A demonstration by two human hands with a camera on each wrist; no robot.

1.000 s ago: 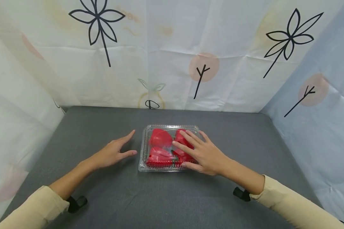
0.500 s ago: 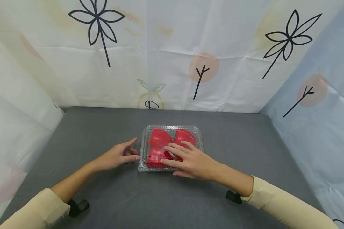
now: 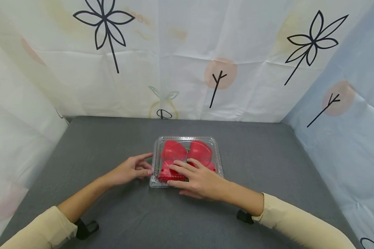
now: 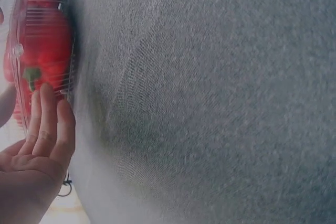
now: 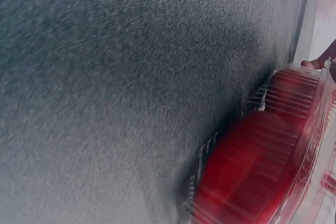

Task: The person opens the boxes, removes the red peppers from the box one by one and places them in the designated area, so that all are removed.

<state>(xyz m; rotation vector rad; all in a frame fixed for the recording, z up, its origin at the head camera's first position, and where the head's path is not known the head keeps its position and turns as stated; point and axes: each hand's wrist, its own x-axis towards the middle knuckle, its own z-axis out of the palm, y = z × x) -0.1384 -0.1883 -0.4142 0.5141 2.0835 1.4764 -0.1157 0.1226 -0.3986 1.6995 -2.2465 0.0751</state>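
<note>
Tbl (image 3: pixel 156 221): L grip (image 3: pixel 131 170) loose, R grip (image 3: pixel 201 181) spread, both @ box (image 3: pixel 187 138)

Blocked at left edge of plastic box (image 3: pixel 217 155) by left hand (image 3: pixel 133 169), touching or just beside, hard to tell. Covered at near edge by right hand (image 3: pixel 197 181). Passable along far and right edges, across bare table (image 3: pixel 255 155) out to back cloth (image 3: pixel 187 45) and right-hand curtain (image 3: pixel 355 148). Passable in front, between left forearm (image 3: pixel 84 199) and right forearm (image 3: pixel 241 199). Bounded at far left by left-hand curtain (image 3: pixel 18 117).
</note>
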